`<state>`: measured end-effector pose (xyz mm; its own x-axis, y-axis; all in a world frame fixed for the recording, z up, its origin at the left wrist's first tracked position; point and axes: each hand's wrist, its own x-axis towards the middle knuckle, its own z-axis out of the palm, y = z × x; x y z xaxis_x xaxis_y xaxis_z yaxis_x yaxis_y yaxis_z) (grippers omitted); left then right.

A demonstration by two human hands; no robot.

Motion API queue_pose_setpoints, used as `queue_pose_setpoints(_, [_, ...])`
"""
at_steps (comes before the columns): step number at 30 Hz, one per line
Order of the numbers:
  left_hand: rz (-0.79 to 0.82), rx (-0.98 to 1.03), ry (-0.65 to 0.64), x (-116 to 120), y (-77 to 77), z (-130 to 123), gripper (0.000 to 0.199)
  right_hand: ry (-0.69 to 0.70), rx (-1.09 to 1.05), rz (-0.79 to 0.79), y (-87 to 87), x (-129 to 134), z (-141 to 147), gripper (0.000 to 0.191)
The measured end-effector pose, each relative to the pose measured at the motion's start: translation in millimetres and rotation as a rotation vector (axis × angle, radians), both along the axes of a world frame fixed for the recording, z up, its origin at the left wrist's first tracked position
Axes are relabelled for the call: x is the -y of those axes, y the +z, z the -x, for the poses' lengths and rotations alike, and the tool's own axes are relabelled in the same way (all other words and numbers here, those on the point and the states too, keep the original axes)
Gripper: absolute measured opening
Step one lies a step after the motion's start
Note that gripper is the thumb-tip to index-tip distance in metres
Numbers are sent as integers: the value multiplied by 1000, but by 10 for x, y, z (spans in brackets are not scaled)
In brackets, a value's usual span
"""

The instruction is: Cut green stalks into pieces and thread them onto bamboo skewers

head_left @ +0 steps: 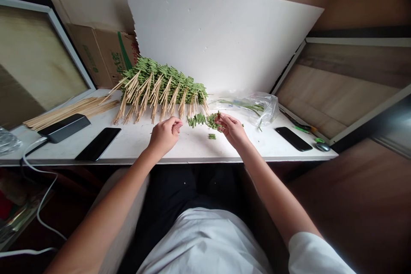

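My left hand point(165, 135) is closed in a pinch, at the near end of a skewer of short green bean pieces point(196, 120). The pieces stand side by side in a row; the bare stick hardly shows. My right hand point(231, 128) has thumb and fingers drawn together over a small heap of cut green bean pieces point(212, 121), with a bit of green at the fingertips. Just below, a few pieces lie together on the white table point(186, 147). Behind my hands, a large stack of filled bean skewers point(167, 77) rests with bare stick ends toward me.
Loose bamboo skewers point(73, 109) lie at the left, near a black device point(66, 127) and a phone point(99, 143). At right are a clear plastic bag point(268, 107) with long beans, another phone point(293, 138) and a mouse point(323, 146). A white board point(221, 38) stands behind.
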<state>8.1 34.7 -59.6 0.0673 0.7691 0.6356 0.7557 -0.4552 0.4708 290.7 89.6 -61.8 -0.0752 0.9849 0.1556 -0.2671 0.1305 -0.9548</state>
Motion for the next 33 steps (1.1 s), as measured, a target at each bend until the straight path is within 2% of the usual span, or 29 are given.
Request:
queue_pose_setpoints(11, [-9, 7, -33, 20, -4, -38, 15, -8, -80, 9, 29, 144, 142, 45])
queue_pose_setpoints(18, [1, 15, -41, 20, -28, -42, 16, -64, -79, 8, 26, 144, 150, 44])
queue_pose_setpoints(33, [10, 20, -68, 10, -53, -47, 15, -63, -137, -17, -22, 105, 130, 37])
